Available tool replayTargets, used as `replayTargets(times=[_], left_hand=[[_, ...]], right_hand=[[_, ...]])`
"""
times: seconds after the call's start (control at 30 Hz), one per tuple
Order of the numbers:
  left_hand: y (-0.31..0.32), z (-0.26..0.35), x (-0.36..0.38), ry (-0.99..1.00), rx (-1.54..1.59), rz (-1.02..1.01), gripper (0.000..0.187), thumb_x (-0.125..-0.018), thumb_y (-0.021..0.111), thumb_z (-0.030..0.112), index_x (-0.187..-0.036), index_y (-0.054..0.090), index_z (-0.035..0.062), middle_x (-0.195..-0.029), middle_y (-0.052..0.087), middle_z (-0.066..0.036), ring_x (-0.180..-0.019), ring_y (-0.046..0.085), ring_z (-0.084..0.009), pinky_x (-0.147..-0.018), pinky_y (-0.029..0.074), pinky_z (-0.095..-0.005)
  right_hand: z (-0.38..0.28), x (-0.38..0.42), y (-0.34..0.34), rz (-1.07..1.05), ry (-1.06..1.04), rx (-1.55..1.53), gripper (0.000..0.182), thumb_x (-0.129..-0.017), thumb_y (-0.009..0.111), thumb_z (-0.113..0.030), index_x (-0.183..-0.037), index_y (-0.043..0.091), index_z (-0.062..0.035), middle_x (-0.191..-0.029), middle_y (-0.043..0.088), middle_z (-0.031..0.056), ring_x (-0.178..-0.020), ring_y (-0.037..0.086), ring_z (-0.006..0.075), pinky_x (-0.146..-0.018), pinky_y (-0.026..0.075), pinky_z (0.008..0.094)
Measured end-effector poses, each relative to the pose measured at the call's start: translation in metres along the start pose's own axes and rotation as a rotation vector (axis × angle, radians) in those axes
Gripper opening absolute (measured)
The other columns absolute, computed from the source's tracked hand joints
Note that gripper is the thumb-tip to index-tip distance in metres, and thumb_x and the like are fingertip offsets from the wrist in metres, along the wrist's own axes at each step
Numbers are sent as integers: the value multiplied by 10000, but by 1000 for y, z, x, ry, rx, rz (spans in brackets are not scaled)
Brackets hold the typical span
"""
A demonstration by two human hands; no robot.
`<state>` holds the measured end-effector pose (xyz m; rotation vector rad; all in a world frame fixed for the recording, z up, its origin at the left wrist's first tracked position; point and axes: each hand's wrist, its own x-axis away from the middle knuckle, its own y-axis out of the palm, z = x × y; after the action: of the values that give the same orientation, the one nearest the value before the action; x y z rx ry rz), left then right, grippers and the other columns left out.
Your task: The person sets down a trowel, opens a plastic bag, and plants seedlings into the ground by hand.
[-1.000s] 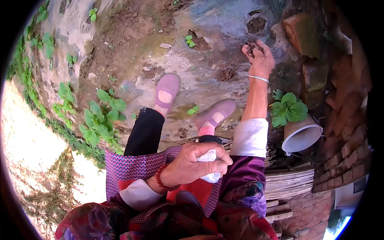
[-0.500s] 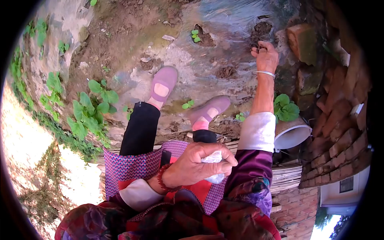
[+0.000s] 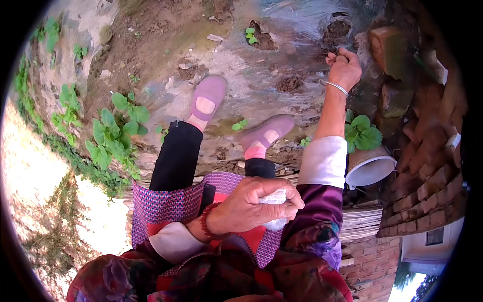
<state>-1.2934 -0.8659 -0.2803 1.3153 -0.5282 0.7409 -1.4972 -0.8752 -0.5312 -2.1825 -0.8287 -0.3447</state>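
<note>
My left hand point(image 3: 251, 204), with a red bead bracelet at its wrist, is wrapped round a crumpled white plastic bag point(image 3: 274, 199) in front of my lap. My right hand point(image 3: 344, 68), wearing a silver bangle, is stretched out just below a soil hole point(image 3: 337, 33) in the plastic sheet point(image 3: 297, 15). Its fingers are curled together; anything between them is too small to make out. Left of it, a small seedling point(image 3: 251, 35) grows in another hole. A soil patch point(image 3: 289, 84) lies between my right hand and my shoes.
My purple shoes point(image 3: 210, 93) stand on the ground. Leafy plants point(image 3: 113, 133) grow at the left. At the right are a white bucket point(image 3: 371, 171) lying on its side, a green plant point(image 3: 363, 133), a large brick point(image 3: 387, 50) and stacked tiles point(image 3: 427, 191).
My right hand has drawn back a little from the soil hole, and its fingers are curled closer together. The view has shifted slightly. My left hand still holds the bag.
</note>
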Motion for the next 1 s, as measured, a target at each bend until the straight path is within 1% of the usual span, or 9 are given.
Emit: replayTargets(times=[0.17,0.3,0.5,0.63,0.7,0.73,0.8,0.9,1.0], left_hand=[[2,-3,-2,12,-18,-1,110,-811,607,65,-896,590,-3,-770,592,-69,-669,577,-129,-602,456,-251],[3,-7,-5,6,-89,-15,111,-809,608,64,-891,588,-8,-774,594,-76,-668,577,-135,-601,455,-254],[6,-14,-7,-5,-76,2,94,-809,596,36,-878,581,-26,-770,588,-93,-678,583,-148,-606,454,-260],[8,-19,-8,-18,-61,13,76,-810,582,10,-874,578,-32,-769,584,-99,-682,584,-156,-612,454,-267],[9,-19,-9,-13,-85,17,78,-806,583,4,-874,578,-34,-768,584,-102,-680,584,-159,-612,455,-271],[9,-19,-10,-6,-105,20,80,-803,584,-2,-875,578,-36,-768,583,-105,-679,584,-163,-613,456,-274],[9,-18,-10,-14,-112,23,83,-798,587,-9,-877,580,-36,-769,584,-108,-680,585,-166,-612,459,-278],[10,-18,-13,-26,-171,9,88,-789,591,-21,-875,583,-38,-770,586,-114,-683,587,-172,-605,465,-284],[17,-25,-15,-61,-274,-18,89,-773,609,0,-843,583,-49,-757,591,-128,-663,584,-182,-591,473,-283]], right_hand=[[-7,28,3,-84,112,-291,158,-787,444,94,-886,567,88,-756,579,136,-612,615,180,-478,529,261],[-10,62,16,-192,160,-325,147,-789,468,74,-894,571,75,-752,581,125,-593,607,167,-467,517,255],[-1,85,62,-321,-1,-308,182,-811,496,13,-974,562,56,-788,605,124,-600,609,165,-497,511,254],[-8,88,63,-358,223,-255,165,-809,525,-33,-948,582,33,-739,608,106,-551,592,140,-481,492,235],[-1,87,65,-376,141,-190,195,-737,585,-45,-925,595,4,-774,624,162,-604,623,218,-557,495,315],[2,89,68,-375,144,-195,195,-737,585,-45,-925,595,4,-774,624,162,-604,623,218,-557,495,315],[9,96,76,-345,-298,-4,227,-724,587,-38,-950,593,-14,-840,616,178,-745,615,298,-678,484,357],[10,109,60,-203,-276,-96,242,-723,577,-24,-965,593,-24,-898,602,183,-854,579,338,-760,459,375],[40,131,13,4,-68,-178,209,-742,581,-24,-951,593,-15,-910,603,161,-830,592,288,-735,466,352]])
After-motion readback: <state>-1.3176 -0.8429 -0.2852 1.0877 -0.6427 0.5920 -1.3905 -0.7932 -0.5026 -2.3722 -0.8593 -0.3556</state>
